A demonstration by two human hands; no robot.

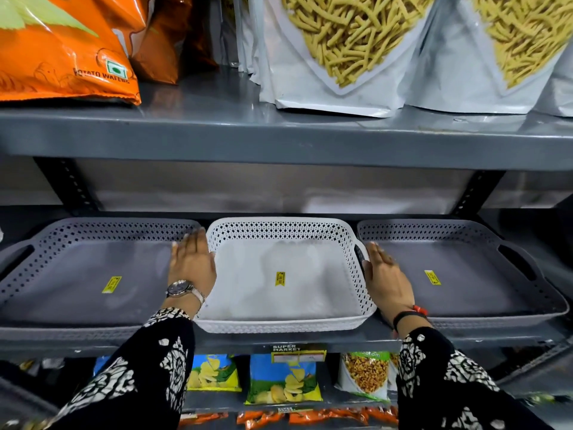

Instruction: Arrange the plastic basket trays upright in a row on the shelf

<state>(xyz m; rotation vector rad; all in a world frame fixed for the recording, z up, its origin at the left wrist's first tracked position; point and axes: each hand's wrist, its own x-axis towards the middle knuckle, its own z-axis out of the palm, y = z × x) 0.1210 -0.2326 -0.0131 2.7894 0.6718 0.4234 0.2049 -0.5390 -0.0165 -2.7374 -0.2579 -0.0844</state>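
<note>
Black sleeves (148,367) with white patterns reach in from the bottom, nearest of all. Going left to right on the grey shelf (279,341): a grey tray on the left (77,290) lies flat, close to the front edge, with a yellow sticker (111,284) inside. The left hand (193,262) has a watch (179,288) on its wrist. It rests flat against the left side of the white tray (279,302), fingers straight and close together, right where the grey tray and the white one meet. The white tray lies flat in the middle of the shelf, its front rim at the front edge, and it has a yellow sticker too. The right hand (386,280) presses on the right side of the white tray by its handle, fingers straight and close together, not curled around anything. A black and red band (409,316) sits on that wrist. A grey tray on the right (465,280) lies flat just beside the white one.

Both grey trays crowd the white tray on each side.

On the shelf above (279,141) sit orange chip bags (62,57) on the left and white snack bags (341,57) on the right. Below the tray shelf, a yellow price tag (297,355) hangs on its front edge, and small chip packets (283,383) stand lower down.
</note>
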